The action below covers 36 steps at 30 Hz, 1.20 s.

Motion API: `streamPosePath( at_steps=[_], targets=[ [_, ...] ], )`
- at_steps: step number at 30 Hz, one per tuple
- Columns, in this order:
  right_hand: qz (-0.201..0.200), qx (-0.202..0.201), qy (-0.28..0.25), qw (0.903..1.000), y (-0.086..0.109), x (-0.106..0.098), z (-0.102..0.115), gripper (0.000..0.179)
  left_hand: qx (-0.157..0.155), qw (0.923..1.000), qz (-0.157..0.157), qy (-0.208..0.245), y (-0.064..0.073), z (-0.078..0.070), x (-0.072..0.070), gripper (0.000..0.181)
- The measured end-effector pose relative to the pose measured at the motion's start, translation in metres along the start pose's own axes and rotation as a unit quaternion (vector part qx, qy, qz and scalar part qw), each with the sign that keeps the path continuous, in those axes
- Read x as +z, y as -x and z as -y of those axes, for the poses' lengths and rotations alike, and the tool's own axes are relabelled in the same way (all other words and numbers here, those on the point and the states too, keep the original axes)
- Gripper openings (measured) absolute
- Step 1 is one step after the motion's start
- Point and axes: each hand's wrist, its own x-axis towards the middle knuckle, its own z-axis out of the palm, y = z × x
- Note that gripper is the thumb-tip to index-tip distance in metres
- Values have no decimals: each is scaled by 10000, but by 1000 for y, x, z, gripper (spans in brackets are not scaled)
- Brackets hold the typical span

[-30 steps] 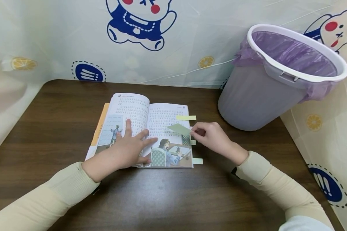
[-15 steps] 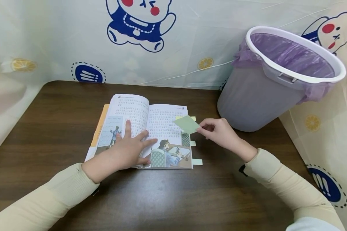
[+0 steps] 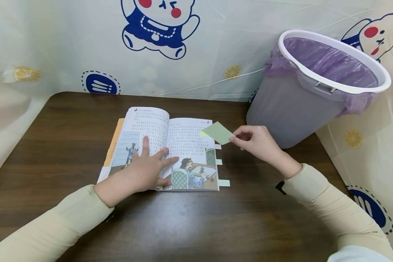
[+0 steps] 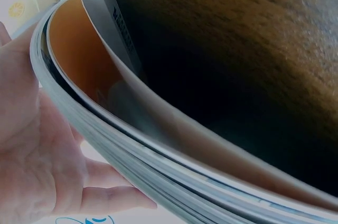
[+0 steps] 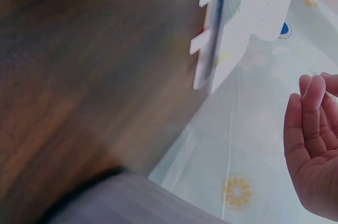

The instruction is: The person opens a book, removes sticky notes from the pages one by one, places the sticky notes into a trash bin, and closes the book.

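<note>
An open book [image 3: 183, 133] with printed text and pictures lies on the table. My left hand [image 3: 141, 171] rests across its left page and the fold, fingers spread; the left wrist view shows this hand [image 4: 42, 155] beside the curved page edges [image 4: 137, 155]. My right hand [image 3: 258, 143] pinches the corner of a square green sticky note [image 3: 218, 133] between thumb and forefinger, over the book's right edge. The note covers most of a yellow tab [image 3: 203, 134]. In the right wrist view the right hand's [image 5: 317, 150] fingertips are drawn together.
Pink [image 3: 217, 147], green [image 3: 219, 162] and pale blue [image 3: 224, 183] tabs stick out from the book's right edge. A grey trash bin [image 3: 281, 105] with a purple liner stands at the back right. Patterned sheeting [image 3: 209, 43] hangs behind the brown table [image 3: 183, 229].
My right hand has moved up and to the right with the green sticky note, away from the page, uncovering the pink tab. My left hand has stayed on the book.
</note>
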Motion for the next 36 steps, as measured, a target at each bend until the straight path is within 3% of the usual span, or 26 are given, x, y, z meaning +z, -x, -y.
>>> streamPosePath(
  at_steps=[26,36],
  targets=[
    [-816,109,98,9966,4,-67,28,12,5,10000,52,11,2,-1,-2,73],
    [-1279,-101,144,9916,3,-101,49,13,-3,10000,-8,44,3,-2,-2,74]
  ],
)
